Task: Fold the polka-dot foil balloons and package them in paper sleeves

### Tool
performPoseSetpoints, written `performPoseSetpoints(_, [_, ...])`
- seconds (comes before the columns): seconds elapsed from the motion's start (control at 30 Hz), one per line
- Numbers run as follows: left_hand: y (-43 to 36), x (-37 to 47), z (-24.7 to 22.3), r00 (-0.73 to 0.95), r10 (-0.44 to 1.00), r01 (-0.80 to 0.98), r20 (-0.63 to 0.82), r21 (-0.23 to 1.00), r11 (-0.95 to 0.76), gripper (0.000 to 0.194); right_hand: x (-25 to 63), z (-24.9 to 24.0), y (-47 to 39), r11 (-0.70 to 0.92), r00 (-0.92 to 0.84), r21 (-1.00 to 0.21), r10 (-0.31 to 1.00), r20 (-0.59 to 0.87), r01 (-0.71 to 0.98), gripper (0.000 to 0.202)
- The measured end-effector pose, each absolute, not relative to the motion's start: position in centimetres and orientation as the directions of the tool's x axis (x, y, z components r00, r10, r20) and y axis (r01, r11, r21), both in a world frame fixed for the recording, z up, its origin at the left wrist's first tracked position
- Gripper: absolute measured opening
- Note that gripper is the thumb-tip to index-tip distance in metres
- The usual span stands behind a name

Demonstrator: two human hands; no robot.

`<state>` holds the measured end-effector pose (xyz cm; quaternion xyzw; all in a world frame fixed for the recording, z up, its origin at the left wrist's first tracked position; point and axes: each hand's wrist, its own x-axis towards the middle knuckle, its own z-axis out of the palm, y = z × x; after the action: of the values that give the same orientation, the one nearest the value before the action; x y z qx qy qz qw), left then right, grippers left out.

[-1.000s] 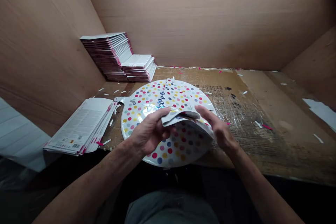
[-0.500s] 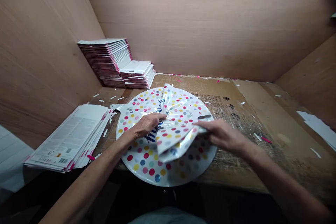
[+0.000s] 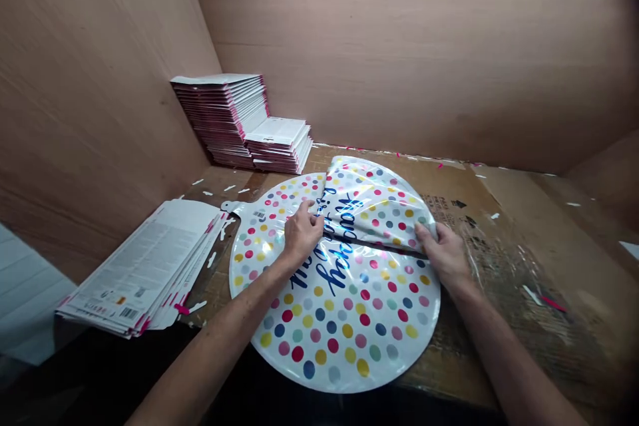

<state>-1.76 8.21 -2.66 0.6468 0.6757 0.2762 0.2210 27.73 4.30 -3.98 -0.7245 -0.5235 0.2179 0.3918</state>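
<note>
A flat, round foil balloon (image 3: 344, 346), white with coloured dots and blue script lettering, lies on the table with its tail at the left and its near edge past the table's front. Part of its upper half is folded over as a flap (image 3: 374, 203). My left hand (image 3: 303, 231) rests on the balloon's middle with fingers curled together, pinching foil beside the fold line. At the flap's right end, my right hand (image 3: 446, 253) grips the foil edge, thumb on top; its other fingers are partly hidden underneath.
Printed card packages (image 3: 140, 259) lie in a fanned pile at the left. Taller stacks of folded cards (image 3: 234, 120) stand in the back left corner. Wooden panels (image 3: 389, 46) wall the back and sides. Paper scraps (image 3: 544, 298) are scattered over the cardboard-covered table (image 3: 529, 213).
The crumpled foil my right hand held has been spread into a flatter flap toward the upper right. My right hand has moved outward to its edge. The view has shifted slightly.
</note>
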Motion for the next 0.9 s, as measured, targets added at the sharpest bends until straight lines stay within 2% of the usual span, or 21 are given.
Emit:
performPoseSetpoints(0.1, [7.3, -1.5, -2.9, -0.053, 0.971, 0.883, 0.235, 0.465, -0.065, 0.061, 27.1, -5.1, 5.3, -0.196, 0.357, -0.606, 0.921, 0.157, 0.771, 0.048])
performPoseSetpoints(0.17, [7.0, -1.6, -3.3, 0.067, 0.943, 0.933, 0.325, 0.316, -0.175, 0.063, 26.7, -4.7, 6.1, -0.239, 0.342, -0.507, 0.932, 0.120, 0.828, 0.051])
performPoseSetpoints(0.2, [7.0, -1.7, -3.5, 0.152, 0.931, 0.935, 0.332, 0.257, -0.244, 0.062, 26.5, -4.3, 6.1, -0.256, 0.342, -0.449, 0.932, 0.120, 0.856, 0.055])
performPoseSetpoints(0.27, [7.2, -2.2, -4.2, 0.307, 0.908, 0.912, 0.286, 0.185, -0.366, 0.054, 26.0, -3.5, 5.4, -0.193, 0.274, -0.324, 0.935, 0.224, 0.926, 0.063])
performPoseSetpoints(0.33, [7.4, -2.5, -4.8, 0.371, 0.903, 0.898, 0.216, 0.163, -0.408, 0.050, 25.3, -2.9, 4.3, 0.051, 0.010, -0.168, 0.940, 0.342, 0.985, 0.064])
performPoseSetpoints(0.37, [7.4, -2.7, -5.0, 0.370, 0.908, 0.901, 0.195, 0.161, -0.402, 0.051, 24.9, -2.7, 3.9, 0.210, -0.172, -0.079, 0.924, 0.342, 0.974, 0.059])
performPoseSetpoints(0.43, [7.4, -2.8, -5.3, 0.359, 0.915, 0.906, 0.185, 0.165, -0.389, 0.055, 24.0, -2.5, 3.8, 0.452, -0.454, 0.063, 0.867, 0.205, 0.890, 0.045])
performPoseSetpoints(0.5, [7.4, -2.8, -5.3, 0.353, 0.919, 0.904, 0.177, 0.187, -0.383, 0.059, 22.9, -2.4, 4.8, 0.512, -0.524, 0.160, 0.851, 0.045, 0.844, 0.036])
performPoseSetpoints(0.57, [7.3, -2.8, -5.3, 0.343, 0.926, 0.899, 0.157, 0.231, -0.372, 0.066, 22.0, -2.3, 6.1, 0.462, -0.471, 0.241, 0.882, -0.020, 0.854, 0.033])
performPoseSetpoints(0.7, [7.8, -2.9, -5.4, 0.323, 0.941, 0.894, 0.104, 0.292, -0.339, 0.076, 21.2, -1.4, 5.9, 0.378, -0.364, 0.273, 0.926, -0.100, 0.885, 0.034])
performPoseSetpoints(0.9, [8.1, -3.0, -4.0, 0.340, 0.939, 0.889, 0.051, 0.307, -0.339, 0.075, 21.1, 0.7, -1.0, 0.223, -0.169, 0.174, 0.945, -0.279, 0.959, 0.023])
